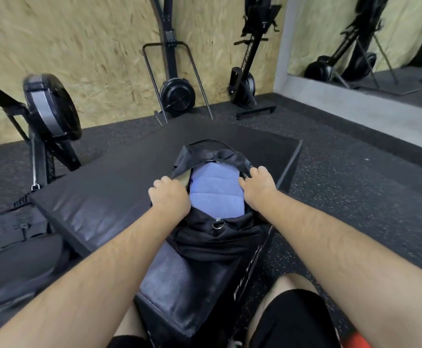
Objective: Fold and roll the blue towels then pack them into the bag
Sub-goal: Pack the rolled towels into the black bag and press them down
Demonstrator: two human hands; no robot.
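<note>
OK, step: looks like the last of the packing. The hands are either spreading the mouth or drawing it shut; can't tell which.
left hand [171, 194]: fingers curled over the bag's left rim, gripping fabric.
right hand [259, 183]: same on the right rim, knuckles up, holding the edge.
bag [217, 242]: black, soft and slumped. It sits on the padded box [99, 204] near its right edge, between the forearms, mouth facing up.
towels [215, 189]: inside the bag, filling the opening. Blue, terry-looking, lying crosswise as a row of soft bands; count unclear.
metal ring [217, 225]: at the near end of the opening, just below the towels.
how to do it well: pull both rims evenly so the soft bag doesn't twist. Press the rolls below the rim line before closing.
risk: my guess is a towel edge could catch under the left rim.
</note>
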